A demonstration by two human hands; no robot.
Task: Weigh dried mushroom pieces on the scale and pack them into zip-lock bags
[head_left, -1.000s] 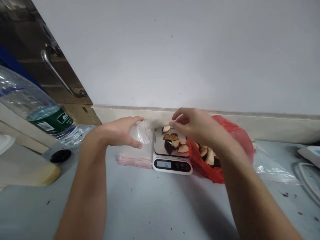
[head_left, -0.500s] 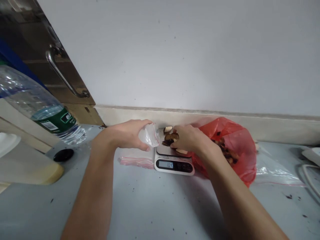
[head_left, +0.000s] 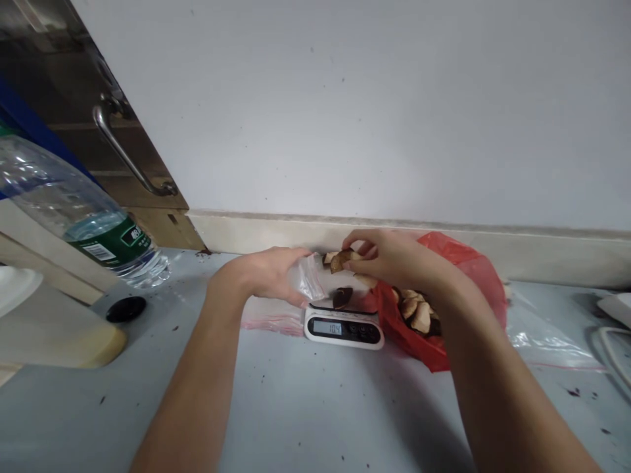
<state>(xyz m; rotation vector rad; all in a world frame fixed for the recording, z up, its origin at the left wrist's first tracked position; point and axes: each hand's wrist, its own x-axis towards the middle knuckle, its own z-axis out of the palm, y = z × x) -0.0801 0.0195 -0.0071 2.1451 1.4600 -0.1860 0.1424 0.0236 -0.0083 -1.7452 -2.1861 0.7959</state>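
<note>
My left hand [head_left: 263, 272] pinches a small clear zip bag [head_left: 310, 277] by its side, left of the scale's plate. Just right of the bag's mouth, my right hand [head_left: 397, 256] grips a brown dried slice [head_left: 341, 261] between thumb and fingers, above the white kitchen scale [head_left: 311, 323]. One dark, pointed piece [head_left: 342, 297] lies on the plate, with paler pieces [head_left: 365, 280] behind it, partly hidden by my right hand. The display seems to read 10.4. A red plastic bag [head_left: 461, 263], partly behind my right forearm, holds several cream and brown pieces [head_left: 419, 316].
Flat zip bags [head_left: 273, 324] lie left of the scale. Farther left stand a water bottle [head_left: 111, 240] and a cloudy plastic container [head_left: 54, 322], with a black cap [head_left: 126, 308] between. At right are a large clear bag [head_left: 547, 338] and a white cable [head_left: 614, 361]. A wall rises behind.
My right hand has lifted from the plate with a slice and turned, baring the dark piece. My left hand and the zip bag have shifted slightly right and down. The display reading looks unchanged.
</note>
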